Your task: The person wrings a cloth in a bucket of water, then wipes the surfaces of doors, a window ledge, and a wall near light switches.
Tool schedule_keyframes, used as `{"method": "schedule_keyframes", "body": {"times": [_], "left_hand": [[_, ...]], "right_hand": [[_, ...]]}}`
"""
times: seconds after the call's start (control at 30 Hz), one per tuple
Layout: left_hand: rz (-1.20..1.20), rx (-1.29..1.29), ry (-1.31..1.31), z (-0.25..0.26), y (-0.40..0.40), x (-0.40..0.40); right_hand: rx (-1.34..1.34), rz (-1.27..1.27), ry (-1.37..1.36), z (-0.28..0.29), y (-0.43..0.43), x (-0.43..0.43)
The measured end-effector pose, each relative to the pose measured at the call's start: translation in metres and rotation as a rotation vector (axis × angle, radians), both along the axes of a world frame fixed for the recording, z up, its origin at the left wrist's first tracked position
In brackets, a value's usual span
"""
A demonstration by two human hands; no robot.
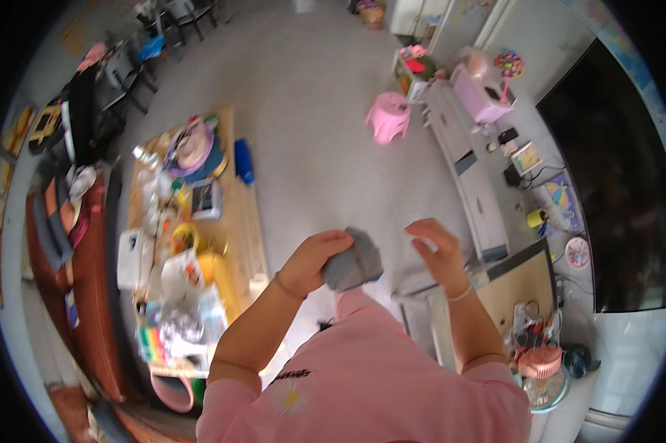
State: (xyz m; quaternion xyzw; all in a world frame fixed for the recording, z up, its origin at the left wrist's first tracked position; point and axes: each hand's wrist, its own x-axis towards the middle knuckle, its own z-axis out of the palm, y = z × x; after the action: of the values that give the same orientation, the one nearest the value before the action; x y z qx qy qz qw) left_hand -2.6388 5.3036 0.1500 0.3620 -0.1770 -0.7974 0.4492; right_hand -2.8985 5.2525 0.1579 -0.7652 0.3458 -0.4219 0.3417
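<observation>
My left hand point(315, 259) grips the left edge of a flat grey object point(355, 261), held in front of my body over the floor. It looks like a folded cloth or pouch with a darker stripe across it; which of these it is, I cannot tell. A bit of blue shows at its lower right edge. To the right of it, my right hand point(437, 247) is raised apart from it, thumb and fingers spread with nothing between them.
At left stands a wooden table point(244, 221) crowded with hats, bottles, bags and a yellow item, beside a brown sofa point(97, 310). A pink stool point(389, 116) stands ahead. Along the right are a white low cabinet point(466, 177), a wooden-topped table point(510, 282) and a large black television point(615, 188).
</observation>
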Motion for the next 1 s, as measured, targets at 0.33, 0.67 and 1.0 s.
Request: {"method": "schedule_keyframes", "body": {"times": [0.33, 0.67, 1.0], "left_hand": [[-0.157, 0.011, 0.14, 0.019, -0.339, 0.105], [-0.001, 0.139, 0.241, 0.014, -0.667, 0.232], [-0.033, -0.086, -0.127, 0.02, -1.034, 0.321]], "right_hand": [[-0.563, 0.458, 0.11, 0.055, -0.361, 0.158], [-0.569, 0.601, 0.096, 0.039, -0.696, 0.314], [0.629, -0.172, -0.559, 0.058, -1.005, 0.352]]}}
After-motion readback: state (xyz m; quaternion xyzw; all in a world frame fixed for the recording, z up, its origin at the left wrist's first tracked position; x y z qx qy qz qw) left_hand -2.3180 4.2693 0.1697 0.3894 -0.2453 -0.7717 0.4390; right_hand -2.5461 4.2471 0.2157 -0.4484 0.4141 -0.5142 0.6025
